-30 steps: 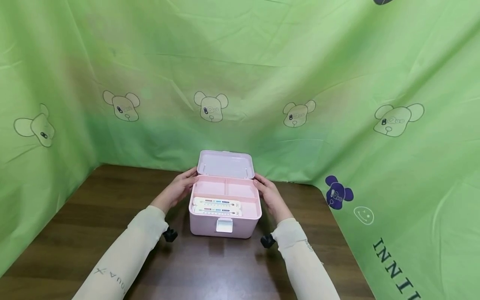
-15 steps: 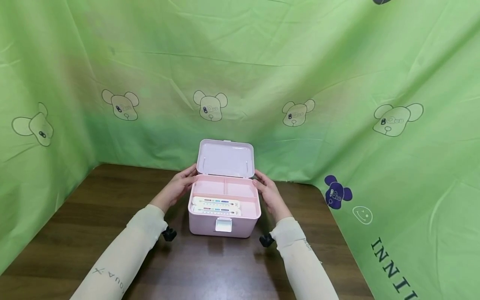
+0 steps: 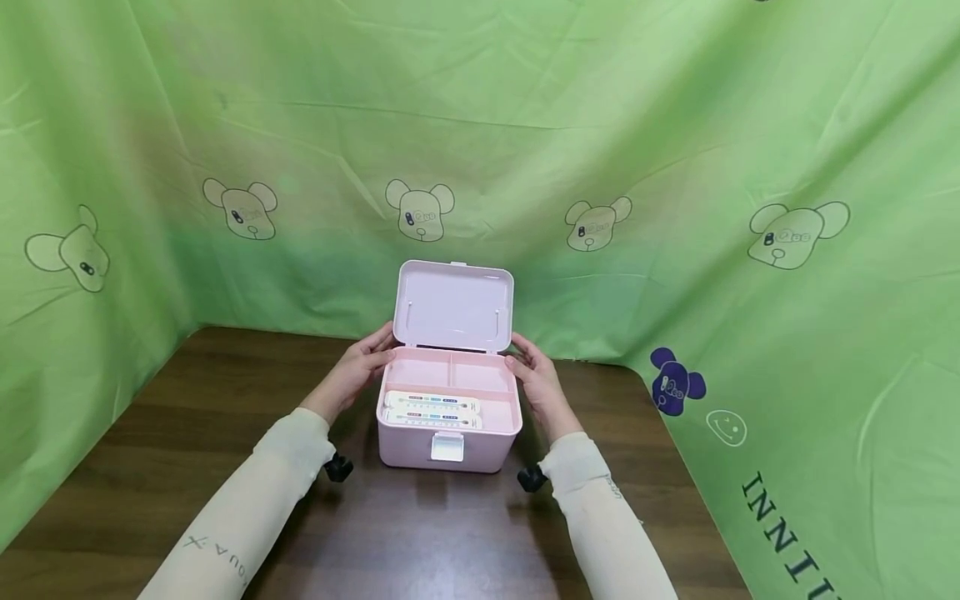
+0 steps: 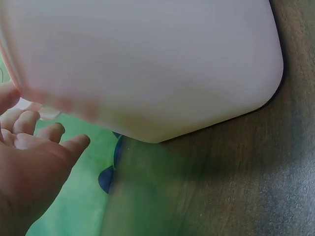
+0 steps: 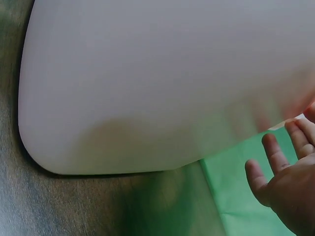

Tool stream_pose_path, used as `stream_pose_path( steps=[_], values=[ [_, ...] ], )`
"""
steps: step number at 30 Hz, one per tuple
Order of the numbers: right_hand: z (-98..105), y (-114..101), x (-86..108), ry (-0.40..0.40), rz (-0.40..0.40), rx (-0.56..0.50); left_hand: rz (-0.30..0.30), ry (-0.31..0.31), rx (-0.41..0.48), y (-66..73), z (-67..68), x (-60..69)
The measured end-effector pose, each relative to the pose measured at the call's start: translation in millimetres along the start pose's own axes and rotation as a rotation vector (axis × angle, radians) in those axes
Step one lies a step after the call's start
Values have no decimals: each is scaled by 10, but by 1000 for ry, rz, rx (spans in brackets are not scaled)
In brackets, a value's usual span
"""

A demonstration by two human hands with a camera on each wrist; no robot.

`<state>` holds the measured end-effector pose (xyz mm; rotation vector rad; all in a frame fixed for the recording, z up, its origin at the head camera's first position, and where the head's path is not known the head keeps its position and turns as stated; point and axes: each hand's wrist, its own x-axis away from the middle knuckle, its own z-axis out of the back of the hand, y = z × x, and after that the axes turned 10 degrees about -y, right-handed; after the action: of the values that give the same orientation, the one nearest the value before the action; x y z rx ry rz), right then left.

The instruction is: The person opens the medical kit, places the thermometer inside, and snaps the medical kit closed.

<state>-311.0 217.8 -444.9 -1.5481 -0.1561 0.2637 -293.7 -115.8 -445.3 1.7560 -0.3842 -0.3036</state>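
Observation:
In the head view a pink box (image 3: 442, 446) stands on the table with its hinged lid (image 3: 453, 307) raised, tilted backward. Two white strips (image 3: 432, 411) with printed scales and coloured marks lie in the front compartment of its tray; they look like thermometers. My left hand (image 3: 358, 369) is at the rear left corner, thumb at the rim and fingers reaching behind the lid. At the rear right corner my right hand (image 3: 542, 383) does likewise. Both wrist views show loosely spread fingers beside the box walls; the fingertips behind the lid are partly hidden.
A white latch (image 3: 447, 447) hangs on the box front. The brown wooden table (image 3: 210, 408) ends at a green cloth (image 3: 480, 150) printed with bear heads, close behind the lid. Black wrist mounts (image 3: 339, 468) show below both hands.
The lid has swung upward from leaning far back to a steeper angle. Both hands have stayed at the rear corners, and the box body has hardly moved.

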Motion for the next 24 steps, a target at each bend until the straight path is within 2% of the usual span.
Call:
stream_pose_path(
  steps=[5, 9, 16, 24],
  values=[
    [-13, -5, 13, 13, 28, -24, -1, 12, -40, 24, -9, 18],
    [-34, 19, 11, 70, 56, 4, -32, 60, -82, 11, -17, 15],
    [-136, -66, 74, 186, 135, 208, -105, 164, -170, -7, -47, 43],
    [-167, -44, 109, 315, 172, 405, -145, 208, -207, -24, -81, 65]
  ],
)
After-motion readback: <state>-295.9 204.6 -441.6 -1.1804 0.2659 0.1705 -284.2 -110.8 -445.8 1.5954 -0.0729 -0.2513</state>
